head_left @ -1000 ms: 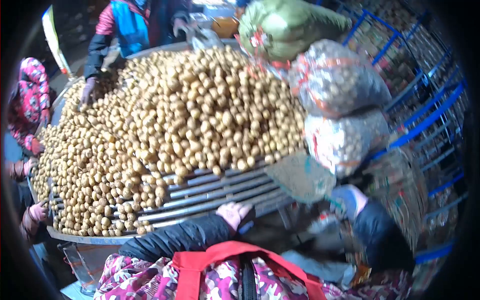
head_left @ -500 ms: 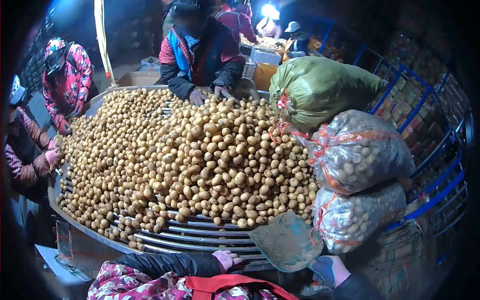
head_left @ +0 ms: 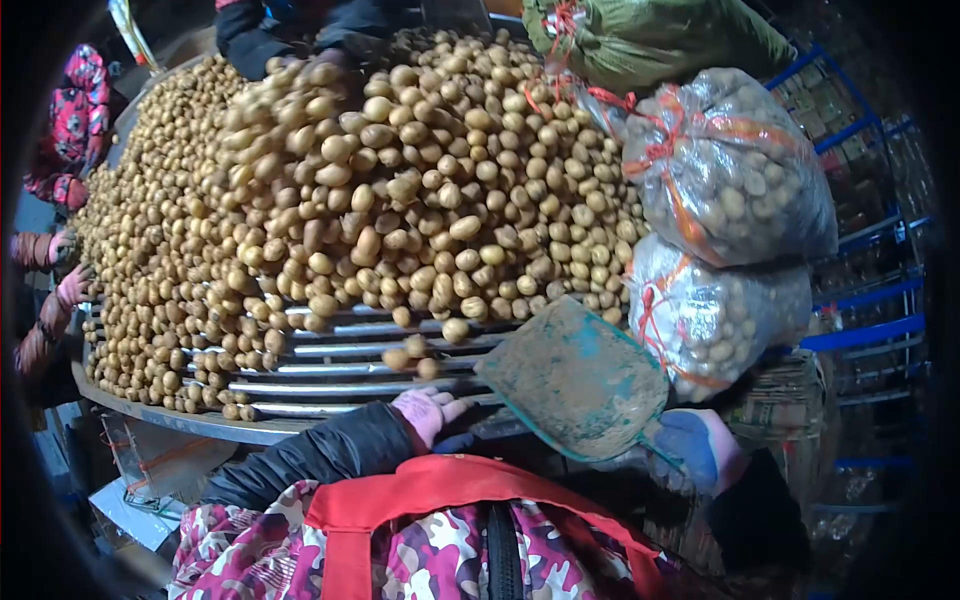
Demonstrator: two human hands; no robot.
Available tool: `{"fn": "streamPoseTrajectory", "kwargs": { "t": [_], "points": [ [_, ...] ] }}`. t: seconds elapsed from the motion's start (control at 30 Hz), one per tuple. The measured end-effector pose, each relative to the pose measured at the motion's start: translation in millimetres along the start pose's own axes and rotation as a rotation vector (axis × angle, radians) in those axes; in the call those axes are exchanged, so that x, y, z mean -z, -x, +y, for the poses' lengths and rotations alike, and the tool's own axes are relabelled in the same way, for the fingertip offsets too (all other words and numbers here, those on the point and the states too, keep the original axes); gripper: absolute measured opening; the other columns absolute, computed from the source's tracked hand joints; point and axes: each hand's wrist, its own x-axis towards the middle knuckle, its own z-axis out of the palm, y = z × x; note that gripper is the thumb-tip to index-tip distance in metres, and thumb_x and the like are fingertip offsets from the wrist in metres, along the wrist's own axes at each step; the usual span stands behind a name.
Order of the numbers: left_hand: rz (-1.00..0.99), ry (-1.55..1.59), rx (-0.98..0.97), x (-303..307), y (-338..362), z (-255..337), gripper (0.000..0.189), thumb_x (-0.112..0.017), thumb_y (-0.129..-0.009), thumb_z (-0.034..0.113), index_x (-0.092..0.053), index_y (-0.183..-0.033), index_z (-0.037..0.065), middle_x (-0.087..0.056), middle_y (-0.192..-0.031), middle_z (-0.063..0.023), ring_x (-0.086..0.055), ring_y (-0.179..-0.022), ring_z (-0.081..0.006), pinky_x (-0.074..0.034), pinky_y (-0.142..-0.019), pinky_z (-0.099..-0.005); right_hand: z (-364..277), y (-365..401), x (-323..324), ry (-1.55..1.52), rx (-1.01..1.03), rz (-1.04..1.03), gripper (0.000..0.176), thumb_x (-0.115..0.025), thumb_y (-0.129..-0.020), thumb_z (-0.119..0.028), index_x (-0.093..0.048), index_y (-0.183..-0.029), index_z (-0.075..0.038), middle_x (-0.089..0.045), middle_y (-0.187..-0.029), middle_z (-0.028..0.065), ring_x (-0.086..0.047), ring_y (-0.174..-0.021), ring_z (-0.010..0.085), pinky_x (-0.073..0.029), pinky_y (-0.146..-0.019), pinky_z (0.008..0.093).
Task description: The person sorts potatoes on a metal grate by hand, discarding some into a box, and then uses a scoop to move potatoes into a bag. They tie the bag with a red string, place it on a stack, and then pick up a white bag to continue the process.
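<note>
My right hand (head_left: 700, 448), in a blue and pink glove, is closed round the handle of a worn green scoop (head_left: 585, 385). The scoop's dirty blade lies tilted over the near right side of a slatted metal sorting table (head_left: 365, 365). My left hand (head_left: 430, 412), in a pink glove, rests at the table's near edge with its fingers stretched to the right and nothing seen in it. Beyond both hands spreads a big heap of potatoes (head_left: 420, 210). A few loose potatoes (head_left: 412, 352) are on the bars between my left hand and the heap.
On the right, two clear sacks of potatoes (head_left: 735, 165) are stacked, tied with red string, beside a green sack (head_left: 660, 40). Blue metal rails (head_left: 865, 335) stand farther right. Co-workers' gloved hands (head_left: 72, 285) are at the left edge; another person's dark sleeves (head_left: 255, 40) reach in from the far side.
My view has tipped downward, so everything sits higher in the picture. Potatoes by the far person's hands are blurred with motion, and a few are loose on the near bars. My right hand still grips the scoop.
</note>
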Motion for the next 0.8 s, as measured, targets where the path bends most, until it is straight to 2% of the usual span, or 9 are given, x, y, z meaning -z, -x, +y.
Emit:
{"fn": "streamPoseTrajectory", "kwargs": {
  "t": [0.17, 0.27, 0.33, 0.37, 0.4, 0.47, 0.53, 0.6, 0.8],
  "points": [
    [-0.024, 0.012, 0.015, -2, 0, 1, 0.062, -0.066, -0.088, 0.048, -0.058, -0.130, 0.003, -0.066, -0.108, -0.0212, -0.061, -0.101, -0.0422, -0.049, -0.090, -0.0493, 33, -13, 22, 0.111, 0.080, -0.035, 0.034, -0.063, -0.093, -0.035, -0.066, -0.094, -0.001, -0.061, -0.068, 0.0075, -0.054, -0.049, 0.0129, -0.040, -0.044, 0.0256],
    [0.007, 0.012, 0.015, -3, 1, 1, 0.062, -0.065, -0.089, 0.049, -0.058, -0.130, 0.003, -0.066, -0.108, -0.0200, -0.061, -0.101, -0.0420, -0.049, -0.090, -0.0492, 39, -35, 25, 0.146, 0.110, -0.129, 0.029, -0.065, -0.093, -0.029, -0.066, -0.095, 0.000, -0.064, -0.073, 0.0086, -0.059, -0.056, 0.0143, -0.044, -0.050, 0.0276],
    [0.015, 0.017, 0.031, -1, 3, 5, 0.062, -0.062, -0.091, 0.050, -0.057, -0.132, 0.003, -0.065, -0.107, -0.0184, -0.061, -0.100, -0.0412, -0.049, -0.090, -0.0489, 33, -46, 11, 0.026, 0.129, -0.009, 0.022, -0.064, -0.094, -0.021, -0.065, -0.094, 0.001, -0.065, -0.077, 0.0070, -0.062, -0.067, 0.0140, -0.047, -0.056, 0.0300],
    [0.031, 0.007, 0.037, 0, 4, 6, 0.062, -0.062, -0.092, 0.050, -0.056, -0.132, 0.003, -0.065, -0.107, -0.0183, -0.061, -0.100, -0.0406, -0.049, -0.089, -0.0487, 37, -61, 17, 0.531, 0.590, -0.117, 0.021, -0.061, -0.096, -0.020, -0.064, -0.087, -0.001, -0.064, -0.071, 0.0068, -0.061, -0.060, 0.0155, -0.046, -0.051, 0.0299],
    [0.050, -0.005, 0.046, 0, 5, 7, 0.062, -0.062, -0.092, 0.049, -0.056, -0.133, 0.003, -0.065, -0.107, -0.0181, -0.061, -0.099, -0.0400, -0.049, -0.089, -0.0486, 41, -75, 22, 0.958, 1.117, 0.008, 0.023, -0.058, -0.097, -0.019, -0.063, -0.081, -0.003, -0.062, -0.066, 0.0066, -0.060, -0.052, 0.0170, -0.045, -0.047, 0.0297],
    [0.147, -0.011, 0.089, -3, 12, 8, 0.059, -0.060, -0.093, 0.048, -0.055, -0.133, 0.004, -0.064, -0.113, -0.0181, -0.060, -0.103, -0.0384, -0.049, -0.091, -0.0486, 27, -67, -1, 0.026, 0.124, 0.018, 0.029, -0.061, -0.098, -0.025, -0.062, -0.079, -0.004, -0.063, -0.063, 0.0072, -0.055, -0.043, 0.0150, -0.042, -0.041, 0.0287],
    [0.242, -0.091, 0.081, -6, 22, 0, 0.055, -0.057, -0.094, 0.047, -0.056, -0.132, 0.007, -0.063, -0.117, -0.0156, -0.060, -0.109, -0.0357, -0.048, -0.094, -0.0475, 17, -96, -4, 0.119, 0.155, -0.021, 0.026, -0.062, -0.097, -0.024, -0.063, -0.081, -0.004, -0.061, -0.060, 0.0073, -0.054, -0.041, 0.0157, -0.040, -0.039, 0.0296],
    [0.260, -0.146, 0.219, 0, 39, -1, 0.054, -0.060, -0.090, 0.039, -0.054, -0.135, 0.010, -0.059, -0.128, -0.0141, -0.056, -0.120, -0.0323, -0.043, -0.101, -0.0476, -18, -107, -14, 0.177, 0.136, -0.040, 0.022, -0.062, -0.094, -0.023, -0.065, -0.084, -0.003, -0.060, -0.058, 0.0074, -0.054, -0.041, 0.0152, -0.039, -0.038, 0.0288],
    [0.544, -0.354, 0.439, 35, 123, -26, 0.060, -0.066, -0.081, 0.032, -0.053, -0.137, 0.011, -0.056, -0.134, -0.0138, -0.052, -0.126, -0.0341, -0.038, -0.105, -0.0558, -71, -142, -48, 0.167, 0.223, -0.137, 0.026, -0.062, -0.093, -0.025, -0.064, -0.083, -0.002, -0.061, -0.059, 0.0083, -0.053, -0.041, 0.0159, -0.039, -0.038, 0.0279]
  ]
}}
